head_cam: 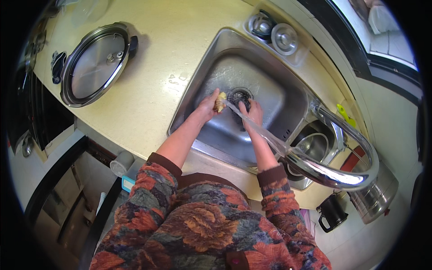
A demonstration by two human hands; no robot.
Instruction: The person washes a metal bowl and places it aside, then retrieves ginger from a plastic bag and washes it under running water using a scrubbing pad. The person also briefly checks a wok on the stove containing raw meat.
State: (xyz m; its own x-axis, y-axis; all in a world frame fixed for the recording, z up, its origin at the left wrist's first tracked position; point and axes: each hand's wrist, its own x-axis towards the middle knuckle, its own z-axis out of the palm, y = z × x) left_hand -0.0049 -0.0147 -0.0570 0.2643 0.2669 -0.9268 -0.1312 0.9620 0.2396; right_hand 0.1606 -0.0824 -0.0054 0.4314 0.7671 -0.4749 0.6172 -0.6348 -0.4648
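Observation:
My left hand (206,107) grips a knobbly piece of ginger root (220,102) over the stainless steel sink basin (249,69). A stream of water (258,129) runs from the chrome gooseneck faucet (341,179) towards the ginger. Beside the round drain (239,94), my right hand (254,113) is lowered into the basin with thumb and fingers apart. I make out nothing held in it, though the area under its fingers is dark. The faucet's spout and the water pass in front of part of my right wrist.
Left on the counter (152,84) lies a large metal pot lid (98,67), by a dark cloth (59,67). Behind the sink, a clear plastic tray (302,60) holds metal lids (284,38). A small side basin (298,135) contains a metal bowl (312,146). A black mug (332,212) hangs at right.

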